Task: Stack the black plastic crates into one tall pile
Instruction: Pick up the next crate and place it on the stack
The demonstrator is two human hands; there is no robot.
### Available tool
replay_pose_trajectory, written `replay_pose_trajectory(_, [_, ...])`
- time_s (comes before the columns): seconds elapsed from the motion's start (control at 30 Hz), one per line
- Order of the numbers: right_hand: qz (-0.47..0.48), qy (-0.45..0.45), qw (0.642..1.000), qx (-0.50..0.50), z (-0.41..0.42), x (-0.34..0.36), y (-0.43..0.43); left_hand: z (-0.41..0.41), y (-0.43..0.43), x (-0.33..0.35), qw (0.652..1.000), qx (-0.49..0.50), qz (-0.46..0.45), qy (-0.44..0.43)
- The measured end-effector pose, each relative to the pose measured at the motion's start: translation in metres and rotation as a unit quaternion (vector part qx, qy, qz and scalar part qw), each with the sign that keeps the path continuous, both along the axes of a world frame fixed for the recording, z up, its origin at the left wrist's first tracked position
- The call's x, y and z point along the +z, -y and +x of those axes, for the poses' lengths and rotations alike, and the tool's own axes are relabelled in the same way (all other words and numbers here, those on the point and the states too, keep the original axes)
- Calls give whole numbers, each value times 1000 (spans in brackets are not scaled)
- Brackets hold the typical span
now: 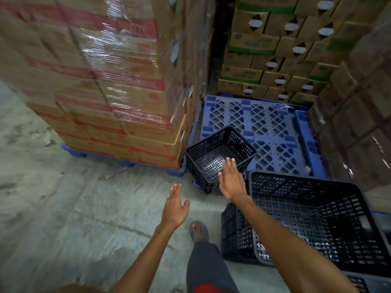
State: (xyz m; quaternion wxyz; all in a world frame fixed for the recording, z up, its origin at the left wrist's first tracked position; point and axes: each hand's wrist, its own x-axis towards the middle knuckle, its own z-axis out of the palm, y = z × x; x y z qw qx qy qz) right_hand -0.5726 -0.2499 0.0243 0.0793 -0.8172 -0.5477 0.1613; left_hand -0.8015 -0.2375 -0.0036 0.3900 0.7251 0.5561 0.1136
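Black perforated crate (220, 154) sits tilted on the blue pallet (273, 132) corner, ahead of my crate pile (313, 216). Both hands, left (174, 205) and right (230, 180), spread empty. Likely light, stiff; I'd grip opposite rims.

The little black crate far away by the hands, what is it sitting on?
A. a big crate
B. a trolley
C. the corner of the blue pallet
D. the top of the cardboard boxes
C: the small black crate rests, tilted, on the near corner of the blue pallet, with both open hands reaching toward it, the right hand nearest its rim and the left hand lower.
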Motion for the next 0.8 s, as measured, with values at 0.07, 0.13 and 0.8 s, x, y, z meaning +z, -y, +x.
replay_pose_trajectory(0.07, [-12, -2, 1000, -10, 17, -9, -27, 6, -18, -7, 1000, 2, -19, -4])
replay_pose_trajectory(0.13, [-24, -1, 1000, -20, 35, -19, -56, 14, -39, -13, 999, 6, -35, -7])
replay_pose_trajectory(0.8, [-196, 20, 980, 20, 382, -323, -388, 250, -347, -281, 896, 305, -277, -167])
